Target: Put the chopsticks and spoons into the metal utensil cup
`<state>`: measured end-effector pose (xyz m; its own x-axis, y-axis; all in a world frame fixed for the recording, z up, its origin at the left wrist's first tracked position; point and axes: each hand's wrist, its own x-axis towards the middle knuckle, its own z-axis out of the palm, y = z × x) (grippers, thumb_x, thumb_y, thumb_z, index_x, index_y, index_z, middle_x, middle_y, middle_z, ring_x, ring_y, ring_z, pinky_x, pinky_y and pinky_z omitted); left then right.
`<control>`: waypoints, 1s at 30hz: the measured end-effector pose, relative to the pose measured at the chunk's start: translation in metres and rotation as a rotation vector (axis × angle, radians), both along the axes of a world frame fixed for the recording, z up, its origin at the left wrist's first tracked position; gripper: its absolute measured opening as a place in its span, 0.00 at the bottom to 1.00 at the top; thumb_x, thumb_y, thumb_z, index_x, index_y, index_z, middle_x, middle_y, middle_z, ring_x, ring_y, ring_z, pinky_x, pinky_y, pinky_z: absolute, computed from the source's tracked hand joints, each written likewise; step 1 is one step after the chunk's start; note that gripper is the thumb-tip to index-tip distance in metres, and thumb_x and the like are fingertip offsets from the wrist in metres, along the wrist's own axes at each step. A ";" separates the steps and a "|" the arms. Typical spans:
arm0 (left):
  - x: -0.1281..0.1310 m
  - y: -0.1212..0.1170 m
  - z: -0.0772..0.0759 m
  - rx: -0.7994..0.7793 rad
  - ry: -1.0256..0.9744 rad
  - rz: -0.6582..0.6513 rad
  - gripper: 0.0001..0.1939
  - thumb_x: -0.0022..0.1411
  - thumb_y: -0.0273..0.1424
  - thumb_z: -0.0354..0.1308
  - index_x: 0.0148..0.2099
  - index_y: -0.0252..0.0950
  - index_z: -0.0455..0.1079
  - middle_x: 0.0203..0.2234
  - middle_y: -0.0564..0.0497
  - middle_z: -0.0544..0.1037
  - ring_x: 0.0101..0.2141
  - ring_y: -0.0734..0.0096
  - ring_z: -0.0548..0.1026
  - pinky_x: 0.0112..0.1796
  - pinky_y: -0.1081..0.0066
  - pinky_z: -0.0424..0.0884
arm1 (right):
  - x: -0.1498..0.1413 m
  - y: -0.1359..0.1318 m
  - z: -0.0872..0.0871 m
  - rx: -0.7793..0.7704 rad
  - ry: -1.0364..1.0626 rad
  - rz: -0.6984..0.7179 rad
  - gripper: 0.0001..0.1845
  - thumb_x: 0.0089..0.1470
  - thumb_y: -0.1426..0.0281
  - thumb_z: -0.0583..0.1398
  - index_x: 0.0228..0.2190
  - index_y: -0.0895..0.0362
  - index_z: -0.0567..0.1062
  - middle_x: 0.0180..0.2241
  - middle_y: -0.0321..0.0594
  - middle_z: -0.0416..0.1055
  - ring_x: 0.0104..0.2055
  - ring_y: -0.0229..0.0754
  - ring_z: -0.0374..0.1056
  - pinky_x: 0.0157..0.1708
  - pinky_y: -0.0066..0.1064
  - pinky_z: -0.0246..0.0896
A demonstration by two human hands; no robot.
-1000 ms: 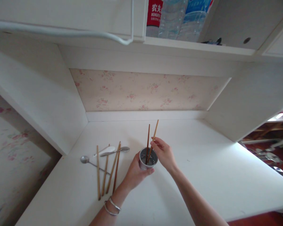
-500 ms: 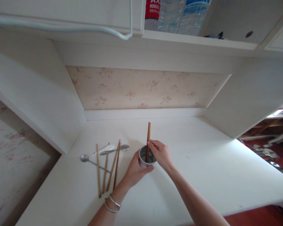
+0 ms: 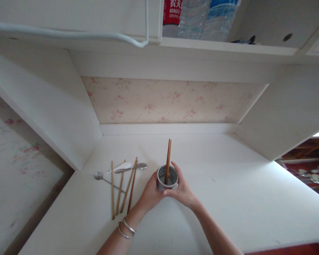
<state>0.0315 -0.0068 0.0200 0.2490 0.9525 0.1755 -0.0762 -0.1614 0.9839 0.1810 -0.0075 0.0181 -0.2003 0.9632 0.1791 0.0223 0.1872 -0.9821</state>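
A small metal cup [image 3: 167,177] stands on the white desk [image 3: 228,198] with two brown chopsticks [image 3: 168,159] upright in it. My left hand [image 3: 149,194] grips the cup's left side; bracelets ring that wrist. My right hand [image 3: 183,190] wraps the cup's right side, fingers against its wall. To the left several loose chopsticks [image 3: 122,189] lie on the desk, with two metal spoons [image 3: 130,168] and a white spoon [image 3: 121,166] beside them.
The desk sits in a white alcove with a floral back panel [image 3: 164,101]. A shelf above carries water bottles [image 3: 194,17]. A white cable [image 3: 69,34] runs along the upper front. The desk's front edge is close to me.
My right hand let go of the chopsticks, which now stand together in the cup, and dropped down to hold the cup's right side. The left hand stayed on the cup.
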 end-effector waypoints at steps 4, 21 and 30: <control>-0.012 -0.007 0.009 0.126 0.250 0.034 0.31 0.49 0.33 0.67 0.56 0.38 0.67 0.51 0.44 0.73 0.51 0.57 0.70 0.53 0.60 0.65 | -0.002 0.000 -0.017 0.003 -0.010 -0.101 0.55 0.37 0.64 0.73 0.61 0.49 0.52 0.55 0.47 0.66 0.57 0.53 0.63 0.59 0.51 0.52; -0.080 -0.016 0.005 -0.103 1.654 0.411 0.19 0.67 0.34 0.40 0.41 0.31 0.71 0.34 0.37 0.79 0.34 0.51 0.79 0.32 0.60 0.72 | 0.006 -0.003 -0.023 0.083 -0.170 -0.139 0.45 0.38 0.64 0.72 0.56 0.49 0.60 0.55 0.45 0.67 0.58 0.56 0.61 0.58 0.54 0.53; -0.083 -0.013 0.009 -0.126 1.557 0.267 0.21 0.66 0.33 0.39 0.38 0.32 0.74 0.34 0.35 0.80 0.36 0.49 0.78 0.36 0.58 0.69 | 0.007 -0.007 -0.025 0.101 -0.165 -0.144 0.46 0.39 0.64 0.71 0.57 0.48 0.59 0.55 0.45 0.66 0.58 0.56 0.61 0.58 0.53 0.54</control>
<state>-0.0514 -0.0194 0.0286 -0.0676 0.9846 -0.1611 0.9938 0.0807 0.0760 0.1881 -0.0143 -0.0065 -0.0964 0.9629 0.2520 0.2145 0.2673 -0.9394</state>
